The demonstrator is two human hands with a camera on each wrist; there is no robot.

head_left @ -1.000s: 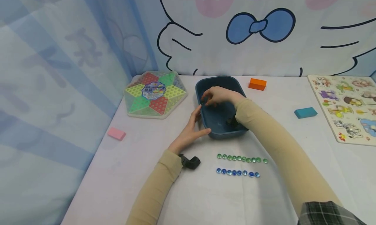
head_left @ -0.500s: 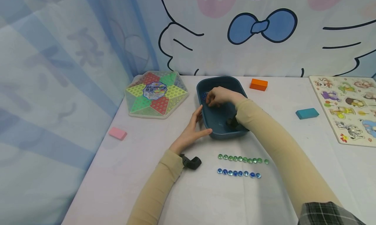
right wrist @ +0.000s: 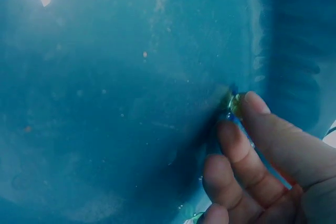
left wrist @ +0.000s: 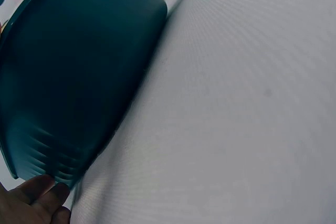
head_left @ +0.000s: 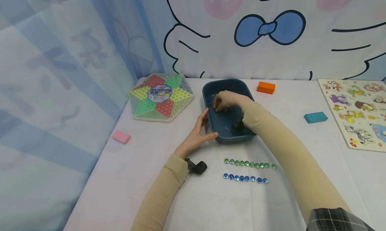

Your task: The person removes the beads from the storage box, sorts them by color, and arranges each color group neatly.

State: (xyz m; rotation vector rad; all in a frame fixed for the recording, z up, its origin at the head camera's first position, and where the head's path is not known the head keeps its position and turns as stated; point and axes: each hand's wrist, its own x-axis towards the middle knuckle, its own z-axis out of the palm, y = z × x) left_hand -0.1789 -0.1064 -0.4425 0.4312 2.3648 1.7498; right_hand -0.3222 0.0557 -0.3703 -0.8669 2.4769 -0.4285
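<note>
A dark blue-green plastic basin (head_left: 221, 130) stands on the table. My left hand (head_left: 196, 134) touches its near left corner with straight fingers along the left side and the thumb at the near side. In the left wrist view, the fingers (left wrist: 50, 198) lie against the ribbed wall. My right hand (head_left: 227, 99) reaches inside the basin. Its thumb and index finger pinch a small green-yellow glass bead (right wrist: 235, 104), with blue glass at the fingertips. Further blue beads (head_left: 210, 99) lie at the basin's left inner side, partly hidden by the hand.
Nearer on the white cloth lie a row of green glass beads (head_left: 247, 163) and a row of blue ones (head_left: 247, 178). Around stand a hexagonal game box (head_left: 175, 105), a pink block (head_left: 121, 137), an orange block (head_left: 266, 87), a teal block (head_left: 315, 117) and an animal puzzle board (head_left: 346, 102).
My right hand has shifted slightly right inside the basin, with its fingers drawn closer together, uncovering blue beads at the left inner side. The left hand stays at the basin's corner.
</note>
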